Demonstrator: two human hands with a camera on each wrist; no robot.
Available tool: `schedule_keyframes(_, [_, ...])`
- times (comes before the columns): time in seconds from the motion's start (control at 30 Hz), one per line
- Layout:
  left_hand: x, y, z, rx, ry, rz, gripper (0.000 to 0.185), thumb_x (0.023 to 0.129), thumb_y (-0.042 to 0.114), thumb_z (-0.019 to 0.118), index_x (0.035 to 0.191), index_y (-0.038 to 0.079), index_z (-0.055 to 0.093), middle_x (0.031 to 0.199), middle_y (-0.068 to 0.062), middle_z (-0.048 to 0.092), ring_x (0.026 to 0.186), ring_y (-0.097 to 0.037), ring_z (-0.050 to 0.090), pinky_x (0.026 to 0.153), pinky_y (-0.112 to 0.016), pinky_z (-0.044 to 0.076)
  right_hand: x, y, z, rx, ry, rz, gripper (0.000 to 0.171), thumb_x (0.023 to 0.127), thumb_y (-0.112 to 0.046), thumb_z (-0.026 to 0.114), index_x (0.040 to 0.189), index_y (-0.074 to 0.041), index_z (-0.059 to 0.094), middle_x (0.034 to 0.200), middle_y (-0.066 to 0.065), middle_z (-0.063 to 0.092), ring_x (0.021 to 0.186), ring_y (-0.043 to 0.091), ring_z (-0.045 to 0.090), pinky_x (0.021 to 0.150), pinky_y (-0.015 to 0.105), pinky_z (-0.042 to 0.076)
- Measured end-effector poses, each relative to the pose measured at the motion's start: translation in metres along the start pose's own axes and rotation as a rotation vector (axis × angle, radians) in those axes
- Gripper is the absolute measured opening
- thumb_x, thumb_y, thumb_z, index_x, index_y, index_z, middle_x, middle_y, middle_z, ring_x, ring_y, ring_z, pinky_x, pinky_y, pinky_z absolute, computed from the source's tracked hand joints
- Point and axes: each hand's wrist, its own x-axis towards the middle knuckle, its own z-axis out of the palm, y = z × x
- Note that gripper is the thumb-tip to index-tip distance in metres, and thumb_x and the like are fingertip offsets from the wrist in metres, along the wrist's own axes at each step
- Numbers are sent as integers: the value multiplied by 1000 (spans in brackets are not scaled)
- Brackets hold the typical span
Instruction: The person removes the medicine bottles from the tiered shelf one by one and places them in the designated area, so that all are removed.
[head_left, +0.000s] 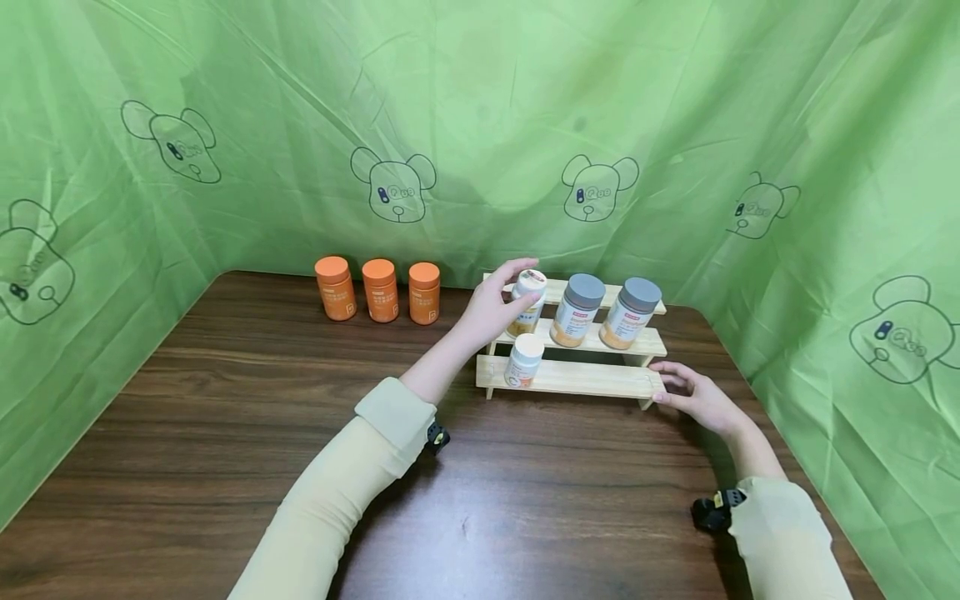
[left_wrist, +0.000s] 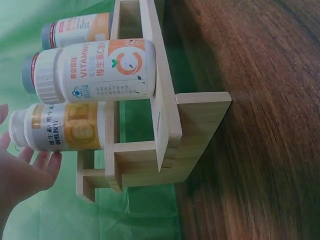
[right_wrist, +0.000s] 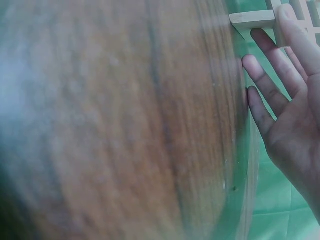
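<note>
three orange jars [head_left: 380, 289] in a row at the table's [head_left: 225, 433] back edge, well apart from both hands. left hand [head_left: 491, 310] at the wooden stepped rack's [head_left: 577, 377] left end, fingers curled round a white-capped bottle [head_left: 528, 302] upright on the middle step; bottle inside the grasp, cap above the fingers. second white bottle [head_left: 522, 360] on the lowest step, just below. two grey-capped bottles [head_left: 603, 312] to the right on the middle step. right hand [head_left: 697, 396] flat, fingers straight, touching the rack's right end.
</note>
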Motion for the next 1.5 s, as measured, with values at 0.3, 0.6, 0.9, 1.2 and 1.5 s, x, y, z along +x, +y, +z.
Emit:
schedule_keyframes(0.3, [0,-7,3,9,1,-4,43,91,24,63,132,20,51,130,2,55,113,-13,54,94,-31,48,-1,-2,0,-5,3,3,55,90,-20,66,137,-3,41,125,24,58,103,-6,55,87,11,38])
schedule_keyframes(0.6, [-2,-8,3,-24,25,-15,43,90,20,66,131,22,52,127,1,57,111,-17,56,92,-33,49,-1,-4,-1,-12,7,-3,54,90,-19,65,136,-3,42,125,25,57,103,-4,55,87,11,39])
schedule_keyframes(0.9, [-4,-13,2,-56,54,23,42,87,16,69,126,22,57,121,-3,60,108,-21,57,90,-38,50,0,-3,-1,-9,6,-11,54,90,-19,65,136,-3,42,124,26,57,102,-6,55,86,10,39])
schedule_keyframes(1.2, [-7,-12,-3,3,75,29,43,85,17,71,125,22,57,118,-1,61,105,-18,58,83,-29,52,0,0,0,10,7,-25,54,90,-17,65,136,-2,42,122,22,60,101,-5,56,85,10,40])
schedule_keyframes(1.5, [-12,-2,-15,31,73,41,44,85,18,71,126,22,57,120,-1,60,108,-19,56,85,-36,52,-1,-1,0,12,4,-23,54,90,-17,65,136,-2,42,122,22,60,101,-5,56,86,10,39])
